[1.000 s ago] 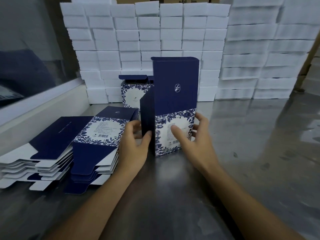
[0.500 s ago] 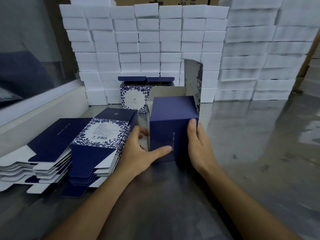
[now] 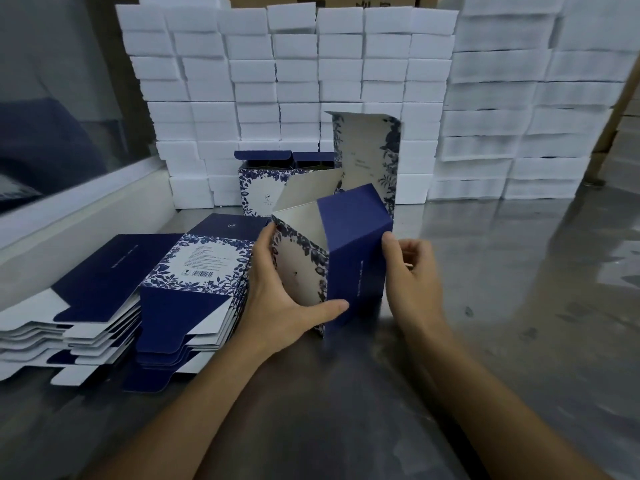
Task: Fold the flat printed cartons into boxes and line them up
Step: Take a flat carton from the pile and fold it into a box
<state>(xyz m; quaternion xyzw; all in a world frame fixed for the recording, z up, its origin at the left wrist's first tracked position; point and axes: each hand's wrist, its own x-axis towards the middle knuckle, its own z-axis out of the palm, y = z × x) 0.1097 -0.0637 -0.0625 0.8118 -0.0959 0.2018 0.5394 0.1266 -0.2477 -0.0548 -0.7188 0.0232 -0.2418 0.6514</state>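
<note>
A half-formed navy and floral carton [image 3: 356,251] stands tilted on the steel table, its top open and one long flap sticking up. My left hand [image 3: 277,299] grips its floral left wall, thumb across the lower front corner. My right hand [image 3: 412,275] touches the navy right edge with thumb and curled fingers. Two stacks of flat cartons [image 3: 183,292] lie to the left. Two folded boxes [image 3: 263,181] stand side by side behind, partly hidden by the carton.
A wall of white foam blocks [image 3: 311,81] runs along the back of the steel table [image 3: 519,306]. More white stacks [image 3: 519,116] rise at the right. A white ledge [image 3: 86,216] borders the left side.
The carton stood upright and closed a second ago. It has since been lowered, opened into a tube and turned, with a floral wall now facing me and a flap standing up.
</note>
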